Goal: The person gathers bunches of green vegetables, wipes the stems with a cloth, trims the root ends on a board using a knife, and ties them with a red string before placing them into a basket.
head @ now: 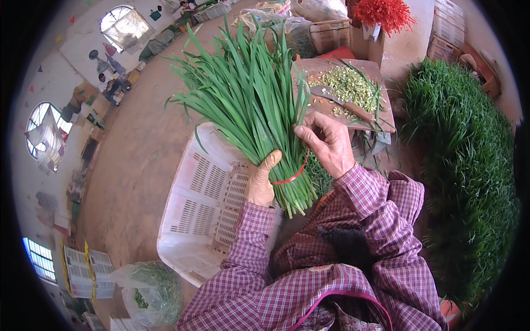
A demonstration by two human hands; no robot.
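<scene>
A thick bunch of garlic chives [256,103] leans over a white plastic crate, its leaves spread away from me and its cut stem ends towards my lap. My left hand [261,182] grips the lower part of the bunch, thumb across the front. A red tie [290,178] circles the stems just right of that thumb. At the bunch's right edge, my right hand [327,142] pinches leaves between thumb and forefinger; exactly how many it holds is hidden. The crate [198,190] stands below my left arm, with slotted walls.
A knife [343,102] and chopped stem pieces [352,85] lie on a board [308,68] ahead right. A long heap of chives [463,173] lines my right side. Red ties [383,16] hang beyond the board. A clear bag of greens [155,293] sits lower left; a person [112,87] sits far left.
</scene>
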